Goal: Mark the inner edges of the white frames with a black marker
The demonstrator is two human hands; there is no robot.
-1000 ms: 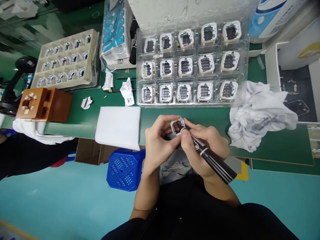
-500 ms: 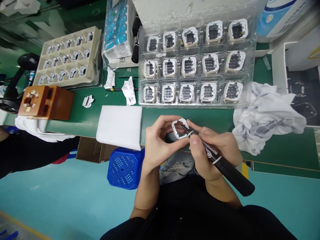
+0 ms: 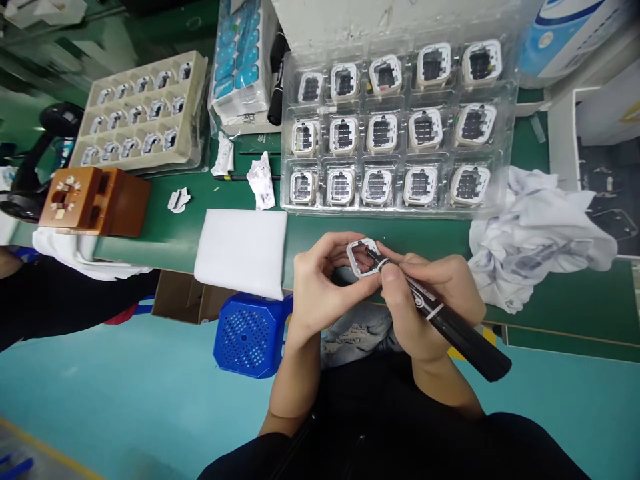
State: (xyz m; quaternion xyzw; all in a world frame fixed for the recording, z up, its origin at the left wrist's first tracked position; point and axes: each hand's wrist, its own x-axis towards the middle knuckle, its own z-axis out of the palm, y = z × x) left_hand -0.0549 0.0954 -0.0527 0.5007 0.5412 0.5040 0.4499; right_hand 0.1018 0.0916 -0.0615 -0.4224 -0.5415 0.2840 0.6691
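My left hand [image 3: 316,288] pinches a small square white frame part [image 3: 362,257] by its edges, just over the near edge of the green table [image 3: 400,233]. My right hand [image 3: 429,300] grips a thick black marker pen [image 3: 445,319] whose tip touches the inner edge of that frame. Both hands are closed and sit close together. Behind them lies a clear plastic tray [image 3: 395,133] with three rows of similar white frame parts holding dark inserts.
A white foam pad [image 3: 240,250] lies left of my hands, a crumpled white cloth [image 3: 540,233] to the right. Farther left are a beige tray of small parts [image 3: 140,113] and an orange-brown block fixture [image 3: 95,200]. A blue perforated stool [image 3: 250,333] stands under the table.
The frame part has turned in my left hand, now showing its open middle. The marker tip has shifted along its inner edge. The view has drifted slightly.
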